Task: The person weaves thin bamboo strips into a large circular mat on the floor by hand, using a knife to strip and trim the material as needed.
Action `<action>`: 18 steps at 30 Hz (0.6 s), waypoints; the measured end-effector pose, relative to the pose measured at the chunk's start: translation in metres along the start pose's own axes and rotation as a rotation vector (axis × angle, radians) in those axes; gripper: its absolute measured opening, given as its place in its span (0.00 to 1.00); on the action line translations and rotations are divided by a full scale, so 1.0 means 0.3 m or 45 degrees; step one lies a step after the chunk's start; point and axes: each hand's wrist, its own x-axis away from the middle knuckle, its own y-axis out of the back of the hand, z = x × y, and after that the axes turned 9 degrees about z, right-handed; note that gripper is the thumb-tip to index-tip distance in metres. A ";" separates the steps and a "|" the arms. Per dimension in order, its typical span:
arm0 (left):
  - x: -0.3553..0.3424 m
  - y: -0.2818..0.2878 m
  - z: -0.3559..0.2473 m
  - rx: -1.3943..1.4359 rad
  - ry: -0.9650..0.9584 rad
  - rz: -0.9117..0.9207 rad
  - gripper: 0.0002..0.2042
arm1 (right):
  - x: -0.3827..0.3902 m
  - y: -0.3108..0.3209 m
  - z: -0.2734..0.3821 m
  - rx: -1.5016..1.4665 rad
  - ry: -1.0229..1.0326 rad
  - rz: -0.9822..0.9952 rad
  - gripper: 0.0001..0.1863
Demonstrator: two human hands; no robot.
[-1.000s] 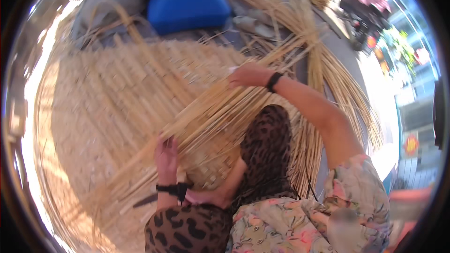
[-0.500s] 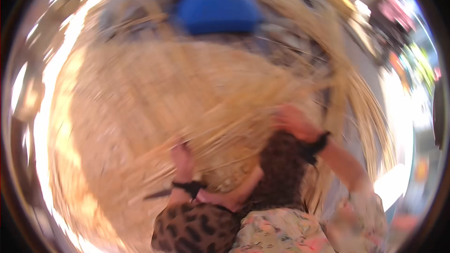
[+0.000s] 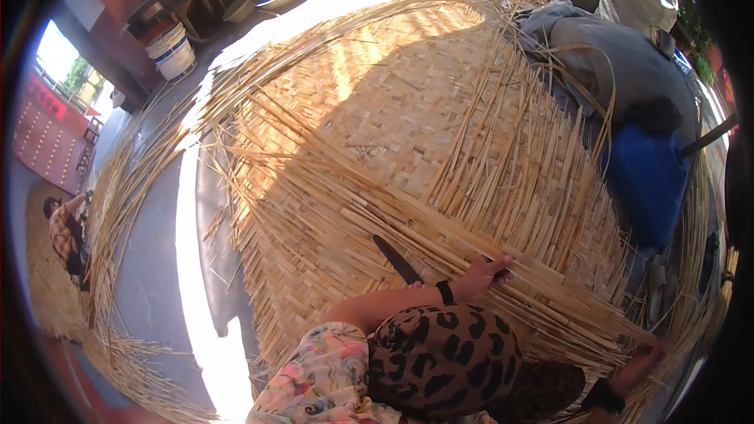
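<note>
**A:** Whole view just swung round. A second ago the blue container sat at the far top with the right arm stretched way out over the strips; now the blue container (image 3: pixel 648 180) is off on the right, and both hands are low and near the body. So my read is the long reach is done and it's back to close work at the near edge of the woven bamboo mat (image 3: pixel 393 118).

**B:** Yeah, the left hand (image 3: pixel 483 273) is down on the loose bamboo strips (image 3: pixel 510 180) that fan out from the weave, fingers curled narrow around a few of them. There's a dark blade (image 3: pixel 397 259) lying on the mat just left of that wrist, not in the hand.

**A:** Right hand (image 3: pixel 640 365)?

**B:** Near right corner, down among the strip ends. Can't tell if it's gripping or just resting; it's squashed by the lens edge and half under the strips.

**A:** The leopard-print cloth (image 3: pixel 463 361) blocks the near edge too, so where the strips end is hidden.

**B:** Far left there's another person (image 3: pixel 67 232) crouched, tiny. White bucket (image 3: pixel 174 53) at the far left as well. Stuff at the far bench is too warped to name.
</note>
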 end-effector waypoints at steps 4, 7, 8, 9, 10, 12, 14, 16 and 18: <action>-0.042 -0.012 0.036 0.037 -0.045 -0.052 0.17 | -0.134 0.175 -0.044 0.217 0.248 -0.088 0.24; -0.043 0.065 0.068 -0.004 -0.055 -0.107 0.15 | -0.205 0.042 -0.166 0.204 -0.050 0.061 0.24; -0.031 0.072 0.064 -0.017 -0.049 -0.136 0.15 | -0.215 -0.001 -0.255 0.261 -0.035 0.129 0.24; -0.042 0.004 0.043 -0.012 -0.025 -0.140 0.15 | -0.205 0.057 -0.419 0.548 0.294 0.209 0.23; -0.029 -0.023 0.020 -0.006 0.001 -0.131 0.15 | -0.191 0.088 -0.563 0.438 0.196 0.210 0.22; 0.014 -0.048 -0.030 0.016 0.048 -0.092 0.16 | -0.167 0.117 -0.812 -0.189 -0.406 0.112 0.21; 0.042 -0.013 -0.069 0.033 0.092 -0.064 0.17 | -0.104 0.077 -0.943 -0.786 -0.986 0.037 0.20; -0.016 -0.029 -0.079 0.064 0.078 0.010 0.18 | -0.126 0.116 -1.032 -0.904 -1.005 0.014 0.19; -0.111 -0.095 -0.083 0.070 0.058 0.063 0.18 | -0.115 0.198 -1.064 -1.017 -0.946 0.045 0.20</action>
